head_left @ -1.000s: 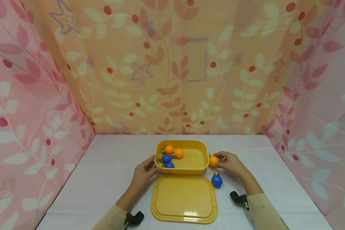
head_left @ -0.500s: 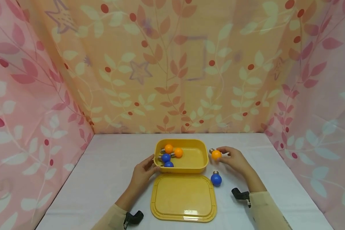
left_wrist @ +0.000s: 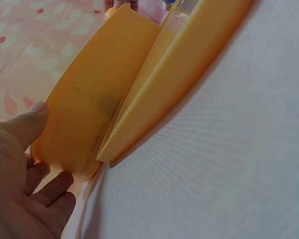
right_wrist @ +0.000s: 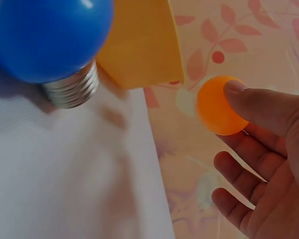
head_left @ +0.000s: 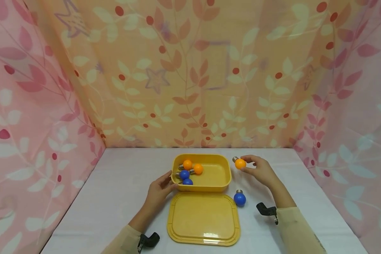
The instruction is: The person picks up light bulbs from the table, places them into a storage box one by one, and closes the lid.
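Note:
My right hand point(head_left: 262, 173) pinches an orange light bulb point(head_left: 240, 163) between thumb and fingers, above the table to the right of a yellow box point(head_left: 206, 188). The bulb's metal screw base points up and left, toward the back. In the right wrist view the thumb lies over the orange globe point(right_wrist: 217, 109). My left hand point(head_left: 157, 192) grips the box's left end at its front corner, thumb on the wall point(left_wrist: 84, 94) and fingers bent beside it. Inside the box, at its left, lie two orange bulbs point(head_left: 198, 169) and two blue bulbs point(head_left: 184, 174).
A flat yellow lid point(head_left: 203, 218) lies directly in front of the box. One blue bulb point(head_left: 239, 199) rests on the white table point(head_left: 114, 211) at the lid's back right corner. Patterned cloth point(head_left: 190, 70) encloses the back and sides. Black wrist mounts point(head_left: 266, 209) sit at the sleeves.
My right hand has carried the orange bulb from beside the box's right wall toward the back and slightly right. The left hand, box and lid stay in place.

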A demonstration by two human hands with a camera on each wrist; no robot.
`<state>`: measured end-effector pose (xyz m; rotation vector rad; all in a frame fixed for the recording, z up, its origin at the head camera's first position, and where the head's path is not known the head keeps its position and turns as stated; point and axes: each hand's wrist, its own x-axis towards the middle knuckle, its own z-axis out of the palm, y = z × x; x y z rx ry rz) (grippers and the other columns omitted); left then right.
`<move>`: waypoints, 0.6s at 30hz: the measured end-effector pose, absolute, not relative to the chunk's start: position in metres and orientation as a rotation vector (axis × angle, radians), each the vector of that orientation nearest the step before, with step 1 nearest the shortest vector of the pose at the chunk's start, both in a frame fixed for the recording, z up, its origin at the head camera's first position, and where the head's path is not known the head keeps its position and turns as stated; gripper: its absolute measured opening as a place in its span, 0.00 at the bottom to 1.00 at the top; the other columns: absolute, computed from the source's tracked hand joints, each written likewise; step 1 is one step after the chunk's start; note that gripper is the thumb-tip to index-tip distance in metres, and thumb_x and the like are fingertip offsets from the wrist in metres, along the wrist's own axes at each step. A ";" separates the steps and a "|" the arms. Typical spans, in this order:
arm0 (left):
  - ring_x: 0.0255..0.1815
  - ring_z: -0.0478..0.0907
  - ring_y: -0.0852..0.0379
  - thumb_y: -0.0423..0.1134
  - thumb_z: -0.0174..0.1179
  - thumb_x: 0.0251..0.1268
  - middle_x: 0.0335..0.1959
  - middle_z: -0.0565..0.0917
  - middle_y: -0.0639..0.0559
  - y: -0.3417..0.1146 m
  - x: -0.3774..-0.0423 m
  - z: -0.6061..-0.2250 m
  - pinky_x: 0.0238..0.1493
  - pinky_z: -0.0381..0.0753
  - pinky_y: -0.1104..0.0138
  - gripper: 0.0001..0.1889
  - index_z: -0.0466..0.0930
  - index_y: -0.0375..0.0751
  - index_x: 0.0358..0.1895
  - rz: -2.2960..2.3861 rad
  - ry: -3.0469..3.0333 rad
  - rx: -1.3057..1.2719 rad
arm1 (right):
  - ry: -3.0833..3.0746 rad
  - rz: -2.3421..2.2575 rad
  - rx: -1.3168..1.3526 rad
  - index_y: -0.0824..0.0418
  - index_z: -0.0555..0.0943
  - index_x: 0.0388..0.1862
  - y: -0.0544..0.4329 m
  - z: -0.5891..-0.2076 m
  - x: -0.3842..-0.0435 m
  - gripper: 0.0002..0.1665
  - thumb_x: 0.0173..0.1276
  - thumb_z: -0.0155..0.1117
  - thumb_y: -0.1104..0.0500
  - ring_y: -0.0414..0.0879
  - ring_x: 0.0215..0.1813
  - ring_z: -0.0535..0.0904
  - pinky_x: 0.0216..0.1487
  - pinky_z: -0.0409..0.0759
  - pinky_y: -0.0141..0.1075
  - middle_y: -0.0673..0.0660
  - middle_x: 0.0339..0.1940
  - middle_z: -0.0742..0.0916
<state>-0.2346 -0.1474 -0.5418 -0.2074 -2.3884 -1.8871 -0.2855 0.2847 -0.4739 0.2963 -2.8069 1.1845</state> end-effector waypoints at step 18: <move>0.70 0.76 0.47 0.43 0.73 0.64 0.71 0.77 0.48 -0.149 -0.235 -0.542 0.67 0.76 0.58 0.35 0.72 0.47 0.74 -1.845 -2.413 -0.232 | -2.821 1.130 0.616 0.50 0.84 0.61 0.263 -0.416 -0.308 0.26 0.64 0.77 0.50 0.55 0.62 0.76 0.68 0.71 0.61 0.52 0.58 0.86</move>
